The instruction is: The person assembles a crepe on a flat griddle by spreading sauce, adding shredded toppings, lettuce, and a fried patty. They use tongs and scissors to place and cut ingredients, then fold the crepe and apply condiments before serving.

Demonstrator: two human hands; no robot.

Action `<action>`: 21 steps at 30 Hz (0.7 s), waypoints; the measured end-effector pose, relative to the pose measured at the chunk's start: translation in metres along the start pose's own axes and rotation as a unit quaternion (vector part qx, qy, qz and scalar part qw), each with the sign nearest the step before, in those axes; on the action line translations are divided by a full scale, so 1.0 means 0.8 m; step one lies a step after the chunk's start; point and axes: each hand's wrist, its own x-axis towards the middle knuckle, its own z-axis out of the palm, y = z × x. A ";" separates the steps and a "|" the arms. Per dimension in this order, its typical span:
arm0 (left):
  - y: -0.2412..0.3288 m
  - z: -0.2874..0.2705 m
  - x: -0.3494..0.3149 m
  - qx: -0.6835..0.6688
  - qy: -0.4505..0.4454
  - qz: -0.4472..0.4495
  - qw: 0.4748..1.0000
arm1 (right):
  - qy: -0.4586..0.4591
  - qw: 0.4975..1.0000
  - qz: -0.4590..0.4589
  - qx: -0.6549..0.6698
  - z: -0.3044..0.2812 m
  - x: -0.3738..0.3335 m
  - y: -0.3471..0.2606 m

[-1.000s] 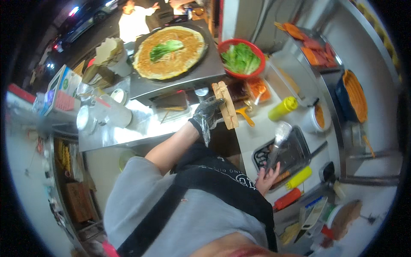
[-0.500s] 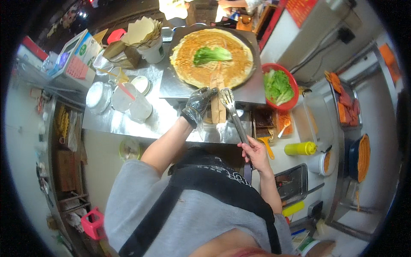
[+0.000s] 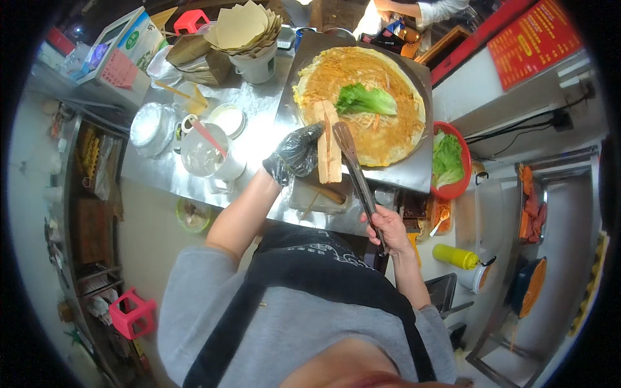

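A black-gloved left hand (image 3: 295, 153) of mine, under a clear plastic layer, is closed on the left side of a long tan-brown food strip (image 3: 330, 158) with a slit down its length; its exact kind I cannot tell. My bare right hand (image 3: 390, 231) grips the handles of dark metal tongs (image 3: 362, 181), whose tips touch or nearly touch the strip's right side. The strip's far end overlaps the near-left edge of a big round pancake (image 3: 396, 143) coated in orange-brown sauce. On the pancake lie a green lettuce leaf (image 3: 367, 100) and pale shreds.
The pancake rests on a dark griddle (image 3: 309, 48). Right of it sits a red basin (image 3: 467, 171) of lettuce, with a yellow squeeze bottle (image 3: 455, 257) nearer. Leftward are a pitcher (image 3: 204, 158) and a white bucket (image 3: 257, 69) of paper bags. A person's arm (image 3: 404, 8) shows beyond.
My view has turned, so the counter sits differently in it. The strip now lies farther left against the pancake. Both hands keep their hold on the strip and the tongs.
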 end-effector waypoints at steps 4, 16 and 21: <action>-0.010 0.003 0.024 -0.083 -0.028 -0.031 0.996 | -0.065 0.984 0.029 0.164 -0.015 0.005 0.003; -0.039 0.063 0.063 0.349 0.185 0.201 0.896 | 0.201 0.803 -0.312 -0.466 -0.053 -0.015 -0.079; -0.056 0.076 0.076 0.366 0.190 0.230 0.881 | 0.229 0.734 -0.284 -0.573 -0.040 -0.031 -0.091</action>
